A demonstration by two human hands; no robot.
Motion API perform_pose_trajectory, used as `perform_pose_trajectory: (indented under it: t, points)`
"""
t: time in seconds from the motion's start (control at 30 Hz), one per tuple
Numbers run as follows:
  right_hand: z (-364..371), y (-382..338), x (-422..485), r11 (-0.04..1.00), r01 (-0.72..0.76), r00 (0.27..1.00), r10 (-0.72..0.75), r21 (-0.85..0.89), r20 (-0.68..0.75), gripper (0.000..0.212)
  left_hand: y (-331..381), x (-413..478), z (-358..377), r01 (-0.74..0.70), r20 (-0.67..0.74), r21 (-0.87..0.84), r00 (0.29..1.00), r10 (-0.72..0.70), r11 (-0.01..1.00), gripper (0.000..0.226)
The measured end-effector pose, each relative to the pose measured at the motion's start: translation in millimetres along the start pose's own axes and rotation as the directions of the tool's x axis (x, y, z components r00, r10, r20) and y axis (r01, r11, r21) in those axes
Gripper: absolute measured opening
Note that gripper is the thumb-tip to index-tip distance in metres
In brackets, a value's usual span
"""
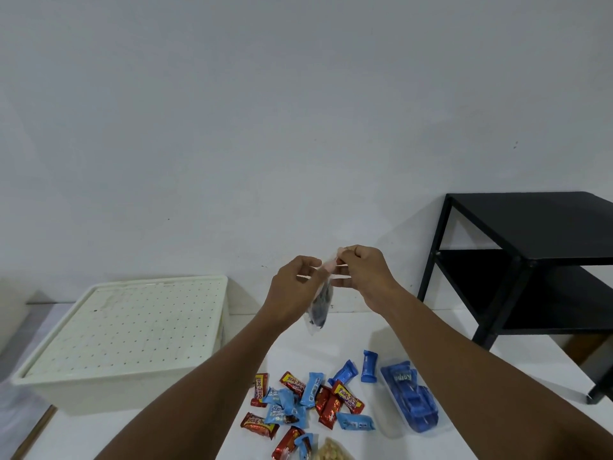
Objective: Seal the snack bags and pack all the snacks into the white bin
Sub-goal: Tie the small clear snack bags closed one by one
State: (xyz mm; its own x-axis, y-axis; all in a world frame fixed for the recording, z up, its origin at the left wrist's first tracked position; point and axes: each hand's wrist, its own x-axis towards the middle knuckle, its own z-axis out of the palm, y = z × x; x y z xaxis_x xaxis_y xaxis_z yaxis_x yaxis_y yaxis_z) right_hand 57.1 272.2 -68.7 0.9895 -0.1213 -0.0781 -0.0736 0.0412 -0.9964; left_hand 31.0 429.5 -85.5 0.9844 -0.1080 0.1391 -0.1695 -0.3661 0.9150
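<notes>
Two hands raised above white tabletop (447, 330), working one bag. Far left: cream perforated-lid plastic bin (126, 330), lid on, standing on table. Left hand (292, 290) pinches top edge of small clear zip bag with dark contents (319, 310); right hand (363, 272) pinches same edge at other end. Bag hangs free, likely so seal strip stays taut for pressing shut. Below: loose red and blue wrapped snack bars (311, 401), clear bag of blue packets (411, 398). Right: black metal shelf unit (530, 260). Plain white wall (298, 111) behind.
</notes>
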Motion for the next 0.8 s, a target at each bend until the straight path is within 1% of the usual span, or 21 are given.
perform_pose_trajectory:
  t: [0.03,0.07,0.1,0.17,0.2,0.23,0.3,0.37,0.4,0.47,0.53,0.57,0.6,0.67,0.73,0.8]
  points:
    - [-0.3,0.0,0.6,1.000,-0.005,1.000,0.005,0.004,-0.011,0.023,-4.2,-3.3,1.5,-0.002,0.034,0.063,0.999,0.000,0.998,0.058]
    - [-0.6,0.4,1.5,1.000,-0.011,1.000,0.011,0.006,-0.015,0.023,-8.8,-5.3,3.7,-0.015,0.050,0.102,0.999,0.009,0.995,0.056]
    - [-0.3,1.2,2.6,1.000,-0.016,1.000,0.016,0.009,-0.010,0.023,-16.0,-4.5,5.8,-0.044,0.040,0.136,0.998,0.039,0.990,0.045]
    - [-1.1,4.5,5.5,1.000,-0.007,1.000,0.007,-0.026,-0.006,0.021,-25.8,-1.0,6.8,-0.113,-0.038,0.182,0.992,0.121,0.977,0.013]
    - [-3.3,6.5,7.6,0.996,0.009,1.000,-0.010,-0.084,-0.018,0.020,-29.3,2.2,6.8,-0.116,-0.073,0.151,0.989,0.128,0.982,0.010]
    - [-7.7,8.8,9.5,0.990,0.025,0.999,-0.029,-0.142,-0.029,0.019,-31.5,5.5,7.0,-0.083,-0.091,0.068,0.992,0.089,0.994,0.012]
    - [-22.0,16.0,15.2,0.979,0.032,0.999,-0.033,-0.201,-0.003,0.014,-35.2,14.2,7.8,0.011,-0.042,-0.098,0.999,-0.015,0.995,0.011]
    - [-39.8,27.5,22.3,0.977,0.002,0.996,0.018,-0.215,0.092,0.008,-37.7,23.7,10.1,0.064,0.044,-0.199,0.997,-0.056,0.978,0.005]
    - [-48.6,33.7,25.3,0.975,-0.013,0.989,0.046,-0.224,0.140,0.008,-39.4,29.4,12.3,0.086,0.079,-0.245,0.995,-0.068,0.966,0.005]
    - [-62.0,45.9,33.1,0.973,-0.039,0.973,0.088,-0.228,0.211,0.012,-43.6,42.6,18.9,0.111,0.100,-0.294,0.991,-0.085,0.949,0.009]
    - [-68.9,58.1,44.5,0.976,-0.052,0.972,0.099,-0.214,0.215,0.014,-53.0,58.4,29.5,0.139,0.084,-0.304,0.989,-0.118,0.942,0.013]
    - [-71.5,64.2,52.2,0.977,-0.052,0.976,0.094,-0.208,0.197,0.013,-59.5,66.5,36.3,0.151,0.060,-0.290,0.988,-0.139,0.945,0.021]
    - [-73.9,70.7,61.5,0.976,-0.054,0.981,0.091,-0.210,0.171,0.012,-67.3,74.8,43.8,0.161,0.028,-0.262,0.987,-0.159,0.951,0.032]
    - [-80.3,85.4,83.6,0.971,-0.071,0.988,0.101,-0.229,0.121,0.013,-86.2,90.0,59.6,0.168,-0.029,-0.152,0.984,-0.174,0.974,0.049]
    - [-87.5,101.6,107.8,0.956,-0.095,0.989,0.122,-0.276,0.084,0.015,-106.1,102.7,76.3,0.167,-0.038,-0.035,0.985,-0.168,0.985,0.052]
    - [-95.1,120.7,133.3,0.939,-0.122,0.987,0.148,-0.321,0.058,0.016,-127.9,117.3,93.1,0.181,-0.043,0.006,0.983,-0.181,0.983,0.048]
